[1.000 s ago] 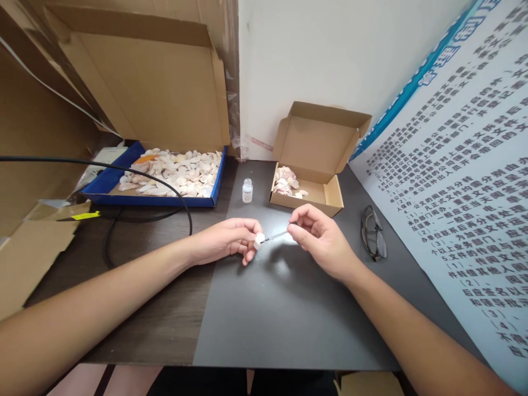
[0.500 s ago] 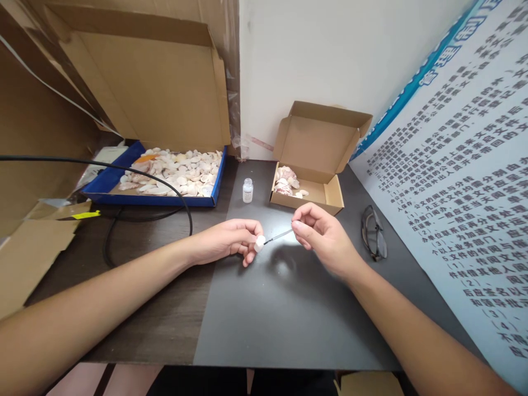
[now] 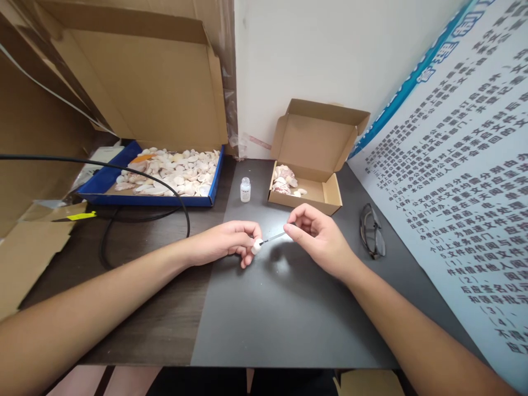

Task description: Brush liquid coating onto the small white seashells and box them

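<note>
The near edge of the desk (image 3: 136,324) is met by a grey mat (image 3: 297,324), whose bare surface is spread between the forearms, nearer than the bottle (image 3: 245,191). Just nearer than the bottle, a small white piece (image 3: 257,247) is clamped in the grip of the left hand (image 3: 233,241). A thin stick (image 3: 273,238) is pinched by the right hand (image 3: 315,236), nearer and to the right of the bottle; its dark end is brought to the white piece. Glasses (image 3: 372,234) are laid well right of the bottle, near a printed sheet (image 3: 466,181). Gaps are left between the upright bottle and two open boxes: a small box (image 3: 324,204) of shells to its right, a blue box (image 3: 165,201) of shells to its left.
</note>
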Demonstrator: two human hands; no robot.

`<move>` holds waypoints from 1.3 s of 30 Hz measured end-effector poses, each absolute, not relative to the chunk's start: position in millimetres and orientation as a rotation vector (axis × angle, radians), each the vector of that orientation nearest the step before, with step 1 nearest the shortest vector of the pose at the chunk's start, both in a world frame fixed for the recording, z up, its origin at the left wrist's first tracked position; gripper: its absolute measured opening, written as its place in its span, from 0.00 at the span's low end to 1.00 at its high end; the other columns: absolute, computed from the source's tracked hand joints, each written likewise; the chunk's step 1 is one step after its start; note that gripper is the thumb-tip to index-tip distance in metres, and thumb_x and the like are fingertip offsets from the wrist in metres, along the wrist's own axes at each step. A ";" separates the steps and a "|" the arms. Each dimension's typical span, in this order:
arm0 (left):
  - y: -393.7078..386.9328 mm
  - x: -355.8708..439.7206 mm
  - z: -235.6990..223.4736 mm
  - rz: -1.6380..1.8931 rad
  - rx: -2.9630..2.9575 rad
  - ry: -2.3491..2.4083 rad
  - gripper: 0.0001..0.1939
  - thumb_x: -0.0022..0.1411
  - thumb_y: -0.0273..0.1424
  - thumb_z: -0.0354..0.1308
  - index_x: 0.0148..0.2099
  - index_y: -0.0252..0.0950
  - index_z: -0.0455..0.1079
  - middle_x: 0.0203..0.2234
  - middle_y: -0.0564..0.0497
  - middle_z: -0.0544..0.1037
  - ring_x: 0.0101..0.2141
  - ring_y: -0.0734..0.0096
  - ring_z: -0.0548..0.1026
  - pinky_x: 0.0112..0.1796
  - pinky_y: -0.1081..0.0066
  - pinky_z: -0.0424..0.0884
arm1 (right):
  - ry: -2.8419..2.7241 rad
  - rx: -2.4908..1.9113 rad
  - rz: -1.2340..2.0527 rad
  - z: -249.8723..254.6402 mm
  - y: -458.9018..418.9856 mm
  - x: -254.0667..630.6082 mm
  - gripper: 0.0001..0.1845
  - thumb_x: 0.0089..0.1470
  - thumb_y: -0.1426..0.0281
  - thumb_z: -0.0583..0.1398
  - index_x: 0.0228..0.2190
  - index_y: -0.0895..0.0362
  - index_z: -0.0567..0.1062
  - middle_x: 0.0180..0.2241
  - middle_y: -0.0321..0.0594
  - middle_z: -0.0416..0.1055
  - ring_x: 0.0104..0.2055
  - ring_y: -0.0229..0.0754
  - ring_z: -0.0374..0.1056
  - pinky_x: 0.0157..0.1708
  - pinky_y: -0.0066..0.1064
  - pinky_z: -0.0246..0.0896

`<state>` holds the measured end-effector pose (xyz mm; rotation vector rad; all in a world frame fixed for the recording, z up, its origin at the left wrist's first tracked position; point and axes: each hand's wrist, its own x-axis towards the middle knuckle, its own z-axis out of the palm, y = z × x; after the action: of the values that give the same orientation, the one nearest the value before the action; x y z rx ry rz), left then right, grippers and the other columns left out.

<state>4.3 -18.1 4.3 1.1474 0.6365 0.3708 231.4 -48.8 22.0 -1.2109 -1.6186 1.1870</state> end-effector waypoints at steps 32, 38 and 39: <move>-18.2 4.4 4.2 0.370 1.141 0.643 0.04 0.58 0.29 0.57 0.33 0.34 0.66 0.24 0.54 0.71 0.25 0.74 0.71 0.29 0.73 0.68 | -1.627 -1.218 1.196 22.1 -49.4 229.9 0.11 0.55 0.64 0.62 0.29 0.55 0.65 0.23 0.29 0.59 0.23 0.33 0.52 0.24 0.28 0.49; -18.0 4.5 3.4 0.369 1.138 0.640 0.04 0.58 0.29 0.57 0.34 0.34 0.66 0.24 0.53 0.71 0.25 0.74 0.71 0.30 0.73 0.68 | -1.568 -1.136 1.241 21.4 -48.4 230.1 0.11 0.55 0.63 0.62 0.31 0.55 0.66 0.24 0.29 0.59 0.23 0.32 0.53 0.24 0.28 0.49; -18.0 4.4 3.2 0.369 1.140 0.639 0.04 0.58 0.29 0.57 0.34 0.34 0.66 0.24 0.53 0.71 0.25 0.74 0.71 0.30 0.73 0.68 | -1.585 -1.158 1.226 21.2 -48.3 230.3 0.11 0.55 0.64 0.62 0.30 0.55 0.66 0.24 0.30 0.59 0.23 0.32 0.52 0.24 0.28 0.49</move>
<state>4.4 -18.0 3.2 1.1401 0.6389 0.3693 230.3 -48.3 21.2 -1.1577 -1.5851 1.2259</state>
